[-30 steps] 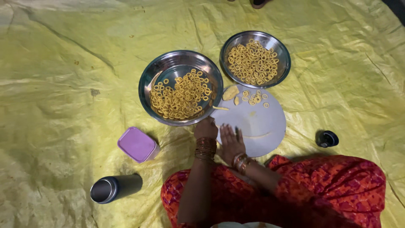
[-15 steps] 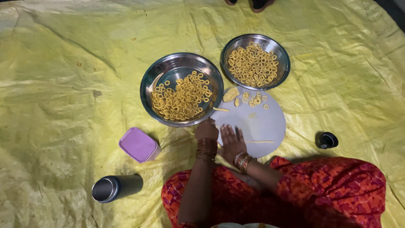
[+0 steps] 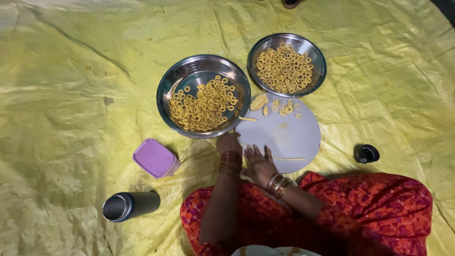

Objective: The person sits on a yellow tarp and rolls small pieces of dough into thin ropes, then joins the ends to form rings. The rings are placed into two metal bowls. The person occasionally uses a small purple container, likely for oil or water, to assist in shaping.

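Note:
My left hand (image 3: pixel 230 142), bangles at the wrist, rests with curled fingers on the left edge of a round pale board (image 3: pixel 289 135), just below the nearer steel bowl (image 3: pixel 167 90). Beside it, my right hand (image 3: pixel 258 162) lies palm down on the board with its fingers spread. A thin rolled dough strand (image 3: pixel 288 158) lies on the board just right of that hand. Several dough rings (image 3: pixel 286 109) and a dough lump (image 3: pixel 258 102) sit at the board's far edge. Both bowls hold many yellow dough rings (image 3: pixel 204 106).
The second steel bowl (image 3: pixel 318 52) stands beyond the board. A purple lidded box (image 3: pixel 155 158) and a steel cup on its side (image 3: pixel 123 206) lie to my left, a small black lid (image 3: pixel 366 153) to my right. A yellow sheet (image 3: pixel 71 95) covers the floor. My red-patterned lap (image 3: pixel 360 208) is below.
The thin dough strand has come into view on the board right of my right hand. Both hands stay at the board's near edge, shifted only slightly.

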